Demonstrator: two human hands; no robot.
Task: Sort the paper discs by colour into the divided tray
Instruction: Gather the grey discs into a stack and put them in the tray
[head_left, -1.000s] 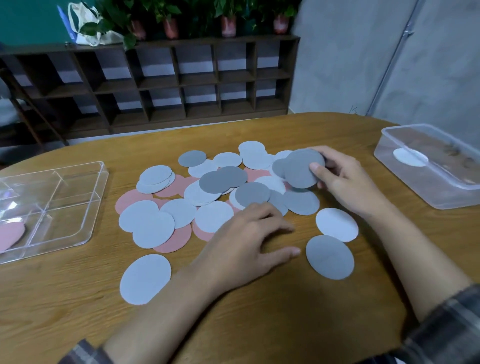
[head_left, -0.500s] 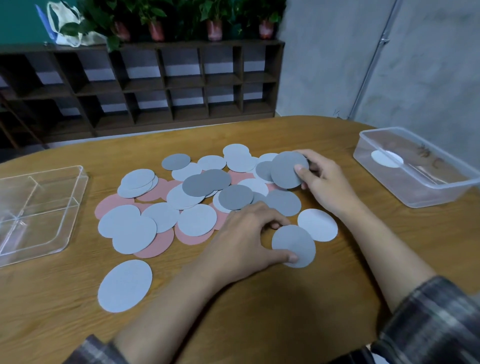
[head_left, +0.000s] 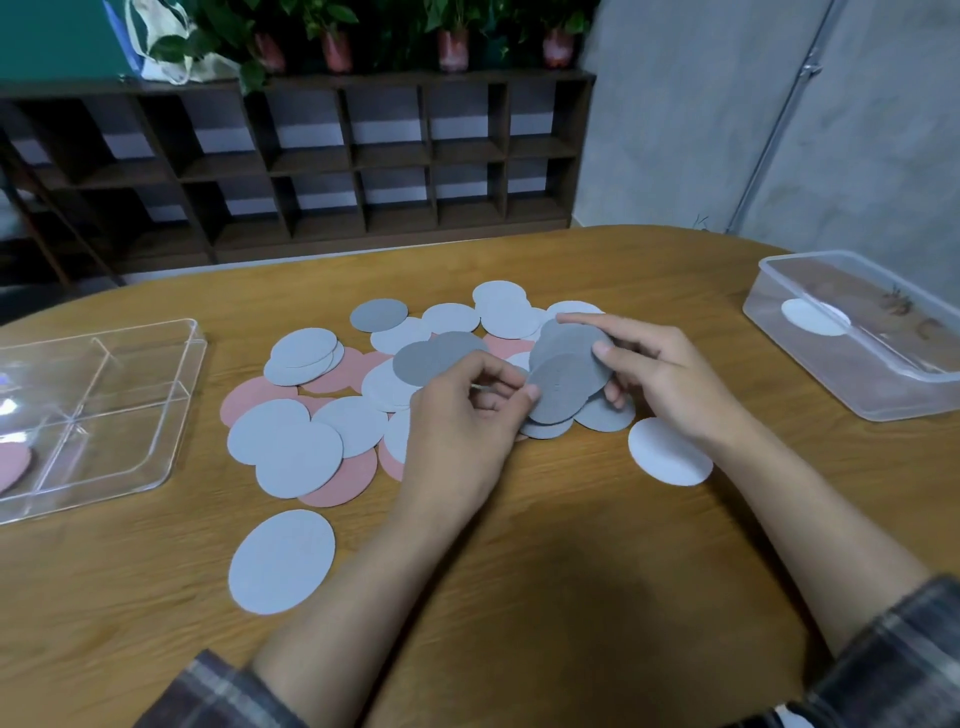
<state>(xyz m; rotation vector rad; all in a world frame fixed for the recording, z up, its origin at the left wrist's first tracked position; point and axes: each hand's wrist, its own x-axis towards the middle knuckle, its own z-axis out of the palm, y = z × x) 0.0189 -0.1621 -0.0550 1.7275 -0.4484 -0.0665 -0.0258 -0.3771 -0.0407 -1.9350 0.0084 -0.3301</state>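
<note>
A heap of paper discs (head_left: 332, 415) in pale blue-grey, dark grey and pink lies on the wooden table (head_left: 519, 597). My right hand (head_left: 670, 379) grips a small stack of dark grey discs (head_left: 569, 348) above the heap. My left hand (head_left: 462, 421) pinches the edge of another dark grey disc (head_left: 561, 389) and holds it against that stack. The clear divided tray (head_left: 171, 426) sits at the left, with one pink disc (head_left: 10, 465) in its near compartment. A single white disc (head_left: 670, 452) lies by my right wrist, and a pale disc (head_left: 283, 561) lies alone in front.
A clear plastic tub (head_left: 883, 395) with one white disc (head_left: 815, 317) inside stands at the right edge of the table. Behind the table is a dark wooden shelf unit (head_left: 311, 171) topped with potted plants. A grey wall is at the right.
My left hand has lifted the dark grey disc off the table near the front and brought it up to the stack in my right hand.
</note>
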